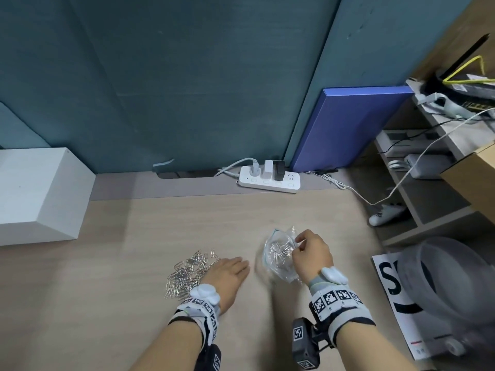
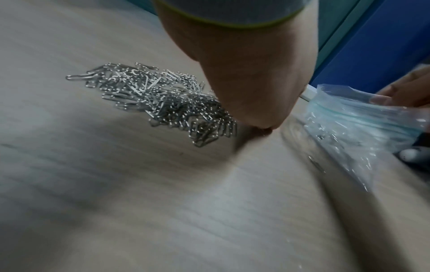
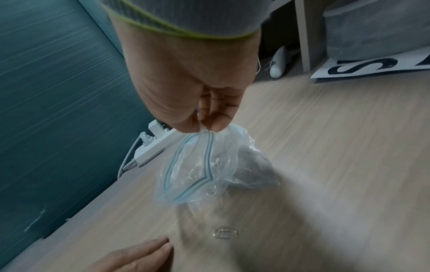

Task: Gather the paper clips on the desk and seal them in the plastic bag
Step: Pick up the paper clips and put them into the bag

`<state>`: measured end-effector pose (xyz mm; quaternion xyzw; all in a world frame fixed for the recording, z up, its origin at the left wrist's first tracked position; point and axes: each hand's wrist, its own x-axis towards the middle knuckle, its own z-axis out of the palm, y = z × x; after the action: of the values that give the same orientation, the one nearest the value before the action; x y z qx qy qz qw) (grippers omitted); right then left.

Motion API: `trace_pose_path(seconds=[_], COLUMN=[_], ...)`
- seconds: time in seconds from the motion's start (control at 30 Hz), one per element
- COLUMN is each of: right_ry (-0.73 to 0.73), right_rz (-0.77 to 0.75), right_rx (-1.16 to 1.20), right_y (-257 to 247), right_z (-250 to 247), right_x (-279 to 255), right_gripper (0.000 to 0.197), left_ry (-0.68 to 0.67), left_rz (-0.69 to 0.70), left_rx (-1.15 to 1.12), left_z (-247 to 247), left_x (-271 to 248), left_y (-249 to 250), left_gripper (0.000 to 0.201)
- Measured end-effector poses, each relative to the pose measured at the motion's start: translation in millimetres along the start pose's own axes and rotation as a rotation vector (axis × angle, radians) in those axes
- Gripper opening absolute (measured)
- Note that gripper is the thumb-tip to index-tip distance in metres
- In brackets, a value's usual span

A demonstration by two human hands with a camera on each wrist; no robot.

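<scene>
Clear plastic bag (image 1: 280, 254) sits on the right part of the desk (image 1: 134, 303), mouth unsealed, with a share of the paper clips already inside. Right hand (image 1: 310, 253) pinches the bag's upper edge between thumb and fingertips, as the right wrist view confirms, and holds the mouth up and open. Left hand (image 1: 227, 274) lies flat on the desk, fingers straight and together, holding nothing, its fingertips pointing toward the bag. Large heap of paper clips (image 1: 187, 271) remains on the desk just beside and partly behind the left wrist, well apart from the bag. One stray clip (image 3: 225, 234) lies on the desk between the left fingertips and the bag. Assessment: task is partly done, with the greater part of the clips, by appearance, not yet bagged. Outstanding items are transfer of the heap and the stray clip, then closing the blue-green zip strip (image 3: 207, 158), which is plainly apart at present.
</scene>
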<state>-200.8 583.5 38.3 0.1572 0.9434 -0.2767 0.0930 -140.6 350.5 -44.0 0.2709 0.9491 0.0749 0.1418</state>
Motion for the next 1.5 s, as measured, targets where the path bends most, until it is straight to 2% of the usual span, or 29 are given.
trace_pose_path(seconds=[0.1,0.17,0.23,0.37,0.47,0.57,0.63,0.7,0.8,0.87,0.93,1.03,1.13,1.27,1.37,1.5], right_ry=[-0.008,-0.005,-0.007,-0.026,-0.052,-0.089,-0.112,-0.131,-0.154,-0.167,-0.174,-0.185,-0.181,-0.187,-0.192,-0.198], right_rz=[0.000,-0.013,-0.026,-0.034,-0.030,-0.041,-0.051,-0.058,-0.070,-0.076,-0.080,-0.080,-0.087,-0.089,-0.063,-0.042], right_rx=[-0.025,-0.022,-0.027,0.015,0.056,0.090,0.105,0.123,0.141,0.149,0.151,0.153,0.139,0.126,0.054,-0.011], right_y=[6,9,11,16,11,3,-1,-6,-14,-19,-21,-23,-25,-25,-23,-23], right_z=[-5,-5,-3,3,7,11,14,19,27,33,36,44,50,52,54,53], right_x=[5,7,8,6,2,-2,-5,-8,-12,-15,-16,-19,-21,-21,-22,-23], right_gripper=[0.026,0.026,0.025,0.024,0.023,0.024,0.024,0.023,0.024,0.025,0.025,0.025,0.026,0.026,0.025,0.023], left_ry=[-0.026,-0.046,-0.047,-0.016,0.017,0.004,-0.068,-0.080,0.008,0.046,0.082,0.084,0.100,0.176,0.165,0.201], left_rz=[0.115,0.215,0.254,0.104,-0.048,-0.212,-0.296,-0.375,-0.521,-0.525,-0.428,-0.281,-0.235,-0.317,-0.376,-0.515], left_rx=[0.001,0.060,0.087,0.110,0.094,0.073,0.061,0.027,-0.056,-0.072,-0.054,0.005,0.042,0.033,0.016,-0.039], left_z=[9,14,20,26,20,20,18,16,15,18,15,20,31,32,30,16], left_x=[12,20,27,14,-6,-28,-39,-47,-58,-62,-59,-47,-38,-24,-19,-32], left_y=[20,33,40,24,3,-18,-25,-31,-35,-32,-23,-16,-19,-27,-34,-37], left_gripper=[0.081,0.077,0.073,0.066,0.069,0.068,0.067,0.068,0.072,0.079,0.082,0.076,0.070,0.062,0.060,0.063])
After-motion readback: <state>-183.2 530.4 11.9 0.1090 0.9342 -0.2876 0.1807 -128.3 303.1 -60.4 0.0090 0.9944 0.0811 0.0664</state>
